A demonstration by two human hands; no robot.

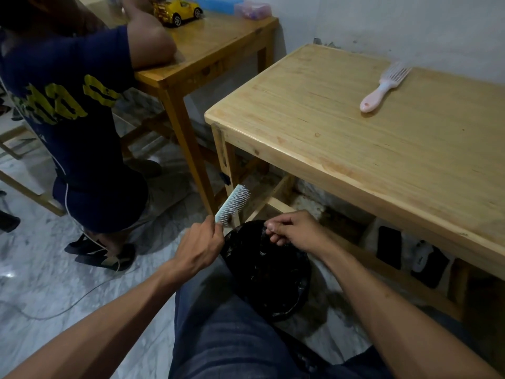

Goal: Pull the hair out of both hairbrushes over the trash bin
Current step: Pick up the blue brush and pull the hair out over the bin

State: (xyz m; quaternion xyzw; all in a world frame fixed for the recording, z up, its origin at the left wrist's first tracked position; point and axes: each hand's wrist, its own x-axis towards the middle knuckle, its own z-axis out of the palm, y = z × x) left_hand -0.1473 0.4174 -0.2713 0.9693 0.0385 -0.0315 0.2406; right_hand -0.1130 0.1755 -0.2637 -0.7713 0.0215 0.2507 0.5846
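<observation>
Blue hairbrush [233,203]: lower centre of frame, gripped by its handle in left hand [200,246], bristles apparently clear. Right hand [289,231]: fingertips pinched together over the black-lined trash bin [269,272]; hair not discernible. Pink hairbrush [382,87]: upper right, lying on counter [355,149]; whether cleaned cannot be told.

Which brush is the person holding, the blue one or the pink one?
The light blue brush, held by the left hand above the black trash bin. The pink brush lies untouched on the table.
</observation>
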